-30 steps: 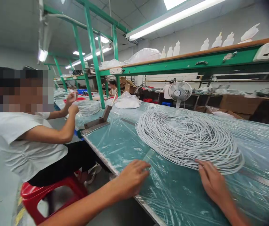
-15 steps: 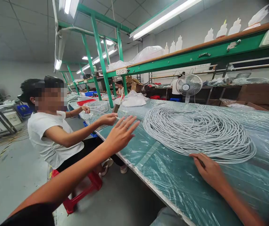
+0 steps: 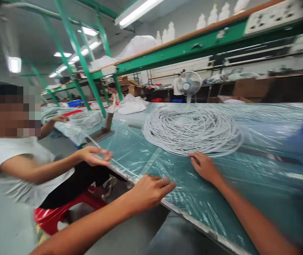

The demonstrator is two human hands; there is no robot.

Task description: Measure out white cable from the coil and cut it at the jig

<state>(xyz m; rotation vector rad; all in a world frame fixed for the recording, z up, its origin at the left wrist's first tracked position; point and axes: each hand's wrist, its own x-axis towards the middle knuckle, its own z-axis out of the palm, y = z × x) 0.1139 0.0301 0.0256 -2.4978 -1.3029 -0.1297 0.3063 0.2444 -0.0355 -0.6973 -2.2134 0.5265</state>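
Right hand [image 3: 204, 168] half-curled at near edge of cable coil [image 3: 191, 136]; left hand [image 3: 151, 193] curled, strand [image 3: 126, 168] running leftward; can't tell either's grip.

We look into a bright, cool-toned room lit from overhead: a fluorescent tube [image 3: 141, 12] glows white, and a lamp [image 3: 15, 65] on the far left burns out into a pale block. Glare streaks the clear plastic sheet [image 3: 268, 120], while shadow darkens the space beneath the table [image 3: 194, 218]. Blur smears the left green posts [image 3: 52, 42] and the co-worker's shirt [image 3: 16, 173]; we find the cable coil [image 3: 191, 132] crisper. Darkness swallows the upper right corner, where a wide-angle stretch enlarges the socket strip [image 3: 270, 17].
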